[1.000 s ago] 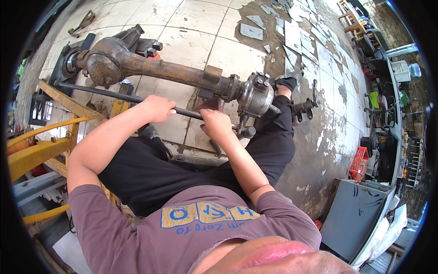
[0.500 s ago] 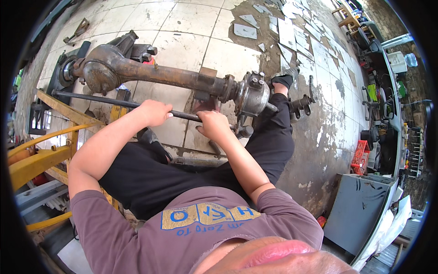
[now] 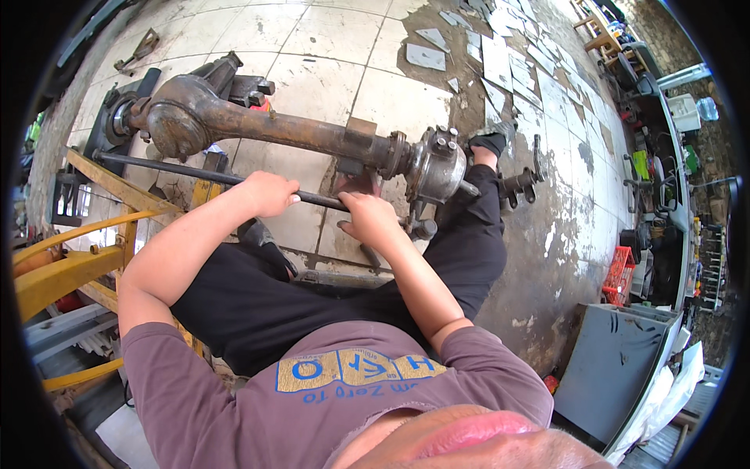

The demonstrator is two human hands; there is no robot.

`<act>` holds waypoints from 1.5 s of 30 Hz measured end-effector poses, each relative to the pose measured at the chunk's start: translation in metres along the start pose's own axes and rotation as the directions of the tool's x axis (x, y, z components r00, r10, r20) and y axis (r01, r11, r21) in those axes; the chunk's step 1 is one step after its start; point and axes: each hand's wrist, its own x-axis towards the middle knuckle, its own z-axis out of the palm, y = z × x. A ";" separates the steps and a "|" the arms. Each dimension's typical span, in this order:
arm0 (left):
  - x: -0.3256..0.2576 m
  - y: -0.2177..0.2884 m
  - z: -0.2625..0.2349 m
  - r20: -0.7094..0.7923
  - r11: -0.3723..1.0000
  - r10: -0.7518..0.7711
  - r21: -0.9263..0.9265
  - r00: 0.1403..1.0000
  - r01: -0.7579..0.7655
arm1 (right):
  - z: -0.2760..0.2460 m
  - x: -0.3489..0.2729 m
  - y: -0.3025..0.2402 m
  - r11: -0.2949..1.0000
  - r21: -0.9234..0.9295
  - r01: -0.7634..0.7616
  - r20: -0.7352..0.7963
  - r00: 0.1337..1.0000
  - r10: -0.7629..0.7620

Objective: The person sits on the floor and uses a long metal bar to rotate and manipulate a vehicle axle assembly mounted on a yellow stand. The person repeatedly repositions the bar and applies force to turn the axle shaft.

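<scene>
Both hands on the long dark steel rod that runs along the near side of the rusty axle housing, left to right. Left hand wraps the rod mid-span, fingers curled tight around it, knuckles up. Right hand closes on the same rod further right, fist shut over it, just short of the hub end. Rod's left end reaches under the round differential bulge; right end disappears behind the right hand, near a small ball-joint fitting below the hub, can't tell if it is attached there. Axle lies across the tiled floor, far side of the person's legs in black trousers. Yellow steel frame stands on the left, grey metal cabinet near right. Judging progress: rod looks roughly lined up parallel with the axle and held in place, but no tool in either hand and no fastening visible, so I'd call it mid-way: positioning in hand, connecting the ends left
</scene>
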 end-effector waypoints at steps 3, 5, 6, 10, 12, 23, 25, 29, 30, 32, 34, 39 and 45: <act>0.001 0.000 0.001 0.012 1.000 0.006 0.002 1.000 -0.006 | -0.002 0.000 -0.002 0.993 0.081 0.083 -0.110 0.991 -0.074; 0.002 0.002 0.000 0.007 1.000 0.002 0.007 1.000 -0.002 | 0.000 -0.003 -0.002 0.994 0.086 0.065 -0.083 0.995 -0.058; 0.003 0.000 0.001 0.001 1.000 0.006 0.001 1.000 -0.006 | -0.003 0.002 -0.004 0.997 0.068 0.026 -0.024 0.999 -0.024; -0.001 -0.001 0.001 -0.015 1.000 -0.004 -0.019 1.000 0.004 | -0.001 -0.004 -0.004 0.980 0.090 0.178 -0.204 0.966 -0.157; 0.000 0.005 0.000 -0.010 1.000 0.004 -0.025 1.000 -0.004 | 0.005 0.002 0.003 0.996 0.062 0.060 -0.099 0.994 -0.053; 0.001 -0.005 0.010 -0.044 1.000 0.012 -0.023 0.999 -0.014 | -0.015 0.001 -0.009 0.998 0.033 0.061 -0.065 0.996 -0.059; 0.005 0.000 0.006 -0.029 1.000 0.013 -0.027 0.999 -0.014 | -0.009 0.003 -0.006 0.999 0.029 0.017 -0.061 0.998 -0.015; 0.003 -0.008 0.008 -0.033 1.000 0.010 -0.019 0.999 -0.011 | -0.010 0.004 -0.005 0.998 0.070 0.011 -0.055 0.998 -0.007; 0.004 -0.004 0.009 -0.022 1.000 0.010 -0.009 1.000 -0.010 | -0.011 -0.006 -0.006 0.995 0.083 0.050 -0.097 0.994 -0.042; 0.004 -0.001 0.010 -0.009 1.000 0.014 -0.012 1.000 -0.014 | -0.006 0.001 -0.006 1.000 0.026 0.008 -0.068 0.998 -0.006; 0.005 -0.003 0.001 -0.016 0.999 0.028 -0.019 0.999 -0.029 | -0.003 0.010 -0.001 0.998 -0.043 -0.043 -0.025 0.999 0.042; 0.002 -0.003 0.006 -0.005 1.000 0.008 -0.002 1.000 -0.008 | -0.015 -0.003 -0.005 0.999 0.016 0.028 -0.038 0.999 -0.027; 0.000 0.002 0.002 0.021 1.000 0.013 -0.009 1.000 -0.013 | -0.016 0.001 0.004 0.996 0.083 0.036 -0.011 0.999 -0.035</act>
